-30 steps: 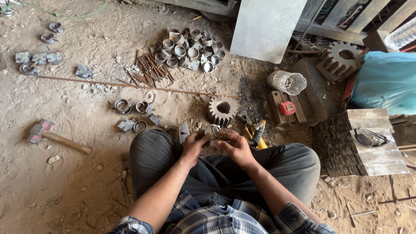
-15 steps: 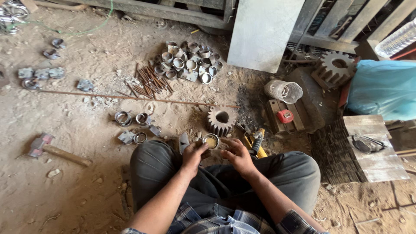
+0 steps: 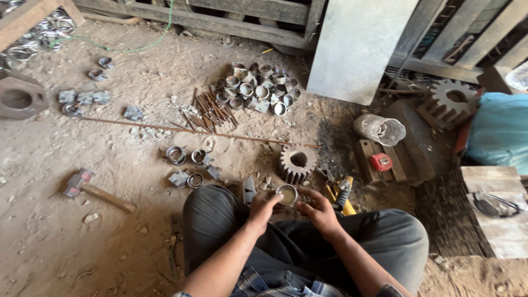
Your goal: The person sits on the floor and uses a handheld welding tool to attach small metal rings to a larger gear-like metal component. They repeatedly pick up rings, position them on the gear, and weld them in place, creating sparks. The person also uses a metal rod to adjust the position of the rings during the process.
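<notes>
The person wears dark grey trousers point(image 3: 379, 242) and a blue-and-white plaid shirt point(image 3: 275, 287) with the sleeves pushed up past the elbows. Both forearms are bare, and the left hand point(image 3: 263, 209) and right hand point(image 3: 319, 212) carry no gloves.

Short metal ring point(image 3: 287, 194), opening up

Soft, even daylight, faint shadows, sharp focus, slight wide-angle bending at edges.
</notes>
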